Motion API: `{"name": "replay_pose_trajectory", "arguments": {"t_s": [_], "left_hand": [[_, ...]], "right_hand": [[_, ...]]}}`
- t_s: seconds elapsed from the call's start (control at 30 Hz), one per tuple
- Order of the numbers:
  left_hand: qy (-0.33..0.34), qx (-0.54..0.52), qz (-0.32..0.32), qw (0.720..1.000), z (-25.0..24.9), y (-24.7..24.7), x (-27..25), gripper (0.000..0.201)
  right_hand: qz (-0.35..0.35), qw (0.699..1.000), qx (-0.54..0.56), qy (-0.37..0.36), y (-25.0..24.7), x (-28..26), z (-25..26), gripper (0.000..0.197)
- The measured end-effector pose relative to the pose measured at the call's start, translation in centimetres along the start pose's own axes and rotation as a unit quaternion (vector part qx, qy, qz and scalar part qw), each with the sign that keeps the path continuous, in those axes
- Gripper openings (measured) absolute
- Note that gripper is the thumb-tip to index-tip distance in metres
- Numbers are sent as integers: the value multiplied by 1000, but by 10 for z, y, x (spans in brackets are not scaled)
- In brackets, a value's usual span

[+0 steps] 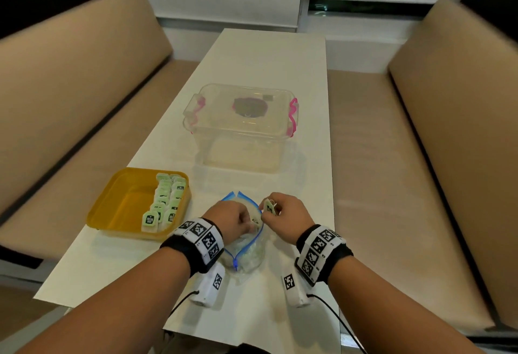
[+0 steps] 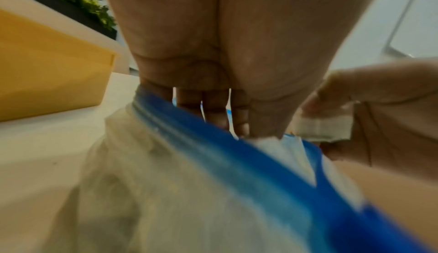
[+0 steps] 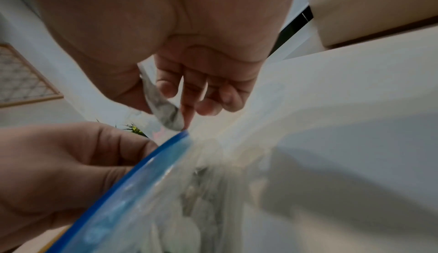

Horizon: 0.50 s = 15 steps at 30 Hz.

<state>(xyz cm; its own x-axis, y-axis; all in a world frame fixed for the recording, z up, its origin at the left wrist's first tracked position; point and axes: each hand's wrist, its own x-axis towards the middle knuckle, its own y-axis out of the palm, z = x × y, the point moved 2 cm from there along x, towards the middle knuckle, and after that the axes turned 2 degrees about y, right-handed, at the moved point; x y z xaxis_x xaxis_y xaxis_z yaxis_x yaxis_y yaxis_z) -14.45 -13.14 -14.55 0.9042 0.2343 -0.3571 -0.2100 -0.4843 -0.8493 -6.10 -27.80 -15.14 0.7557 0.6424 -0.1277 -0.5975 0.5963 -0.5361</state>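
Observation:
A clear zip bag (image 1: 248, 255) with a blue zipper rim (image 2: 260, 172) stands open on the white table (image 1: 280, 73), with several tea bags inside it. My left hand (image 1: 249, 223) grips the bag's left rim, its fingers (image 2: 213, 110) curled over the blue edge. My right hand (image 1: 274, 208) pinches one tea bag (image 1: 269, 207) between thumb and fingers just above the bag's mouth. In the right wrist view that tea bag (image 3: 166, 109) hangs right over the blue rim (image 3: 132, 182).
A yellow tray (image 1: 117, 208) at the left holds rows of green-labelled tea bags (image 1: 165, 202). Behind the zip bag stands a clear lidded box (image 1: 241, 126) with pink latches. Beige bench seats (image 1: 70, 95) flank the table on both sides.

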Motion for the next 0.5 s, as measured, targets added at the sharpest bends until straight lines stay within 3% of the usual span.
{"name": "replay_pose_trajectory", "arguments": {"t_s": [0.1, 0.23, 0.4, 0.5], "left_hand": [[-10, -101, -80, 992, 5, -19, -2, 17], [14, -183, -138, 973, 9, -39, -3, 6], [47, -235, -169, 956, 14, -56, -1, 3], [71, -263, -159, 949, 21, -61, -3, 9]], "right_hand": [[-31, 999, 41, 9, -1, 5, 2, 9], [-13, 996, 79, 25, 4, 12, 12, 7], [38, 997, 70, 24, 13, 16, 27, 6], [48, 997, 62, 3, 20, 21, 37, 23]]}}
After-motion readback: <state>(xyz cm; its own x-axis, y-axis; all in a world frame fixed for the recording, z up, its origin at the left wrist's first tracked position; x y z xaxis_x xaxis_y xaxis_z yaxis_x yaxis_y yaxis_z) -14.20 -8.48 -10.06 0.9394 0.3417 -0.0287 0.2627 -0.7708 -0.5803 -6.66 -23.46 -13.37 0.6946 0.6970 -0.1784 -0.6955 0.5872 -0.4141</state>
